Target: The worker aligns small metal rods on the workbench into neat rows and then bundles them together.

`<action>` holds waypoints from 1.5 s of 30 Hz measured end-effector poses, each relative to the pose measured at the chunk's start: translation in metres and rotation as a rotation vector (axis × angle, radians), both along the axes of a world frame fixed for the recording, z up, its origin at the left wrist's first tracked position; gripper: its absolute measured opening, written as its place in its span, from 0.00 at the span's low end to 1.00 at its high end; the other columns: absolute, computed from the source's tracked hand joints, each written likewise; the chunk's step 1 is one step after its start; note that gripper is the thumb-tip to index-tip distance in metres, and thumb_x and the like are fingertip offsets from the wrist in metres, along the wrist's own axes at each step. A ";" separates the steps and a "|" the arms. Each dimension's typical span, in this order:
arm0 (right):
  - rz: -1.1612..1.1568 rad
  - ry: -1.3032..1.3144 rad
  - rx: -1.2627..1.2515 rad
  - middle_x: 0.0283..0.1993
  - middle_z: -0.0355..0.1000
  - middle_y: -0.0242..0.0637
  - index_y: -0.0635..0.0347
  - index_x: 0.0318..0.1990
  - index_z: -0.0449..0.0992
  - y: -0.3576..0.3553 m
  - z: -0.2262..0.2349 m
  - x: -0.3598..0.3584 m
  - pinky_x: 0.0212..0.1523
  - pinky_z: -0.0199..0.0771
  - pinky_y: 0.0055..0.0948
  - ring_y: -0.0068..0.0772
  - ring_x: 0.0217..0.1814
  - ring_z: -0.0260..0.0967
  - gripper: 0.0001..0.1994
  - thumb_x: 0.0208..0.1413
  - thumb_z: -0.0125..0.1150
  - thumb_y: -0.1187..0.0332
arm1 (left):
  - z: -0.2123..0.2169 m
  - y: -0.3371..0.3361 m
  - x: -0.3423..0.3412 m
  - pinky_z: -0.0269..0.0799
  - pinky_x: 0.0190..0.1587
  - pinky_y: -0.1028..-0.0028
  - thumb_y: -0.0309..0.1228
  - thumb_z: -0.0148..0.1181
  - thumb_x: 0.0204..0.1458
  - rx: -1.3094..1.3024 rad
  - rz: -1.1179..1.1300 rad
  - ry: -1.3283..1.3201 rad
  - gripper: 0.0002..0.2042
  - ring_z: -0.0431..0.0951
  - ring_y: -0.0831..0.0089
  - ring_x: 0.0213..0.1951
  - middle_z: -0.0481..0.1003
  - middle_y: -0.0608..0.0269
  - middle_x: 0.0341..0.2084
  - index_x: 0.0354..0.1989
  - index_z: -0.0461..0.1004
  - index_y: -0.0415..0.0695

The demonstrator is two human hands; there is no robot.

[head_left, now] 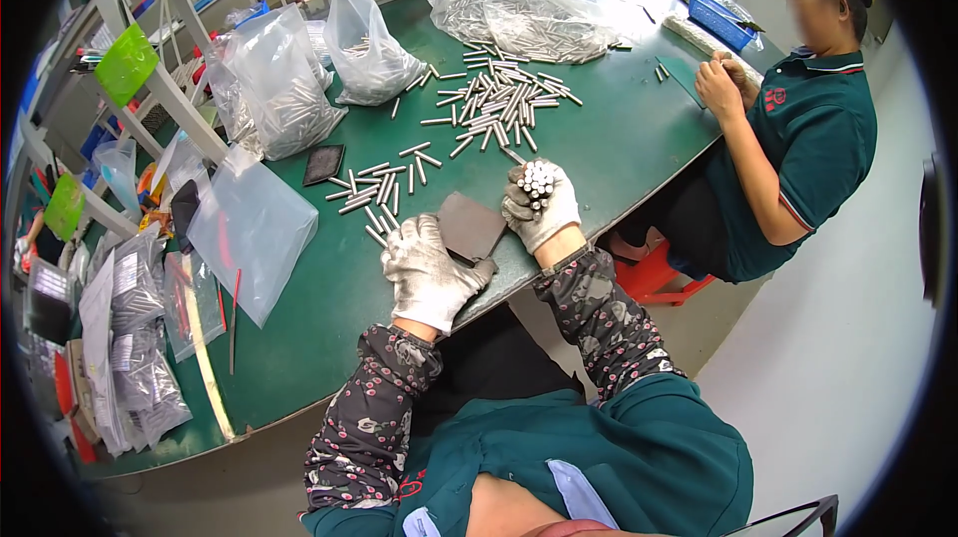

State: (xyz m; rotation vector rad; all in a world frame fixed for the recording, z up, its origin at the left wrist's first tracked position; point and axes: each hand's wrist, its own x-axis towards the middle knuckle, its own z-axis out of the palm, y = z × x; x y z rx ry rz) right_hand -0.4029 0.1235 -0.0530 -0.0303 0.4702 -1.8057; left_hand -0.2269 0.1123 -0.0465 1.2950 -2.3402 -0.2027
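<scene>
My right hand (pixel 551 216), in a whitish work glove, is closed round a bundle of short metal rods (pixel 537 181), whose round ends face up. My left hand (pixel 431 277), in a soiled white glove, lies low over the table by its front edge, thumb spread away from the fingers. Its fingertips are at the near ends of a few loose rods (pixel 380 222); whether they touch them I cannot tell. Between my hands lies a brown square pad (pixel 471 226). A larger heap of metal rods (pixel 499 103) spreads out beyond my right hand.
The green table (pixel 289 367) bears plastic bags of rods (pixel 371 63), a big bag of rods (pixel 519 13), a black pad (pixel 323 165) and an empty-looking clear bag (pixel 254 228). Packed bags (pixel 140 337) crowd the left edge. A co-worker (pixel 818 128) sits at the right, hands above the table.
</scene>
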 end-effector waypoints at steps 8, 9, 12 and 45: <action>0.000 -0.032 0.004 0.21 0.61 0.30 0.54 0.26 0.63 -0.001 -0.001 -0.001 0.08 0.43 0.21 0.22 0.13 0.48 0.10 0.55 0.43 0.62 | -0.001 0.000 0.000 0.61 0.51 0.58 0.52 0.68 0.26 -0.013 0.001 0.007 0.39 0.64 0.54 0.48 0.65 0.52 0.43 0.46 0.65 0.38; 0.011 -0.041 -0.009 0.21 0.61 0.30 0.54 0.26 0.63 0.000 -0.001 -0.001 0.08 0.43 0.21 0.22 0.13 0.47 0.10 0.55 0.43 0.62 | -0.001 0.000 0.000 0.61 0.50 0.59 0.50 0.69 0.25 -0.027 0.000 0.014 0.39 0.64 0.54 0.47 0.66 0.52 0.42 0.46 0.65 0.37; 0.017 -0.054 -0.031 0.21 0.60 0.30 0.54 0.25 0.64 0.000 -0.003 -0.001 0.08 0.42 0.20 0.22 0.12 0.47 0.10 0.55 0.43 0.62 | -0.001 0.001 0.000 0.62 0.50 0.60 0.48 0.69 0.25 -0.045 -0.001 0.019 0.39 0.65 0.54 0.47 0.67 0.52 0.41 0.46 0.65 0.36; -0.003 -0.023 -0.095 0.22 0.66 0.32 0.53 0.28 0.67 0.003 -0.009 0.001 0.08 0.46 0.23 0.26 0.12 0.53 0.08 0.54 0.47 0.61 | 0.000 0.001 0.001 0.62 0.50 0.60 0.48 0.69 0.24 -0.044 -0.002 0.016 0.39 0.65 0.54 0.47 0.67 0.51 0.41 0.46 0.65 0.36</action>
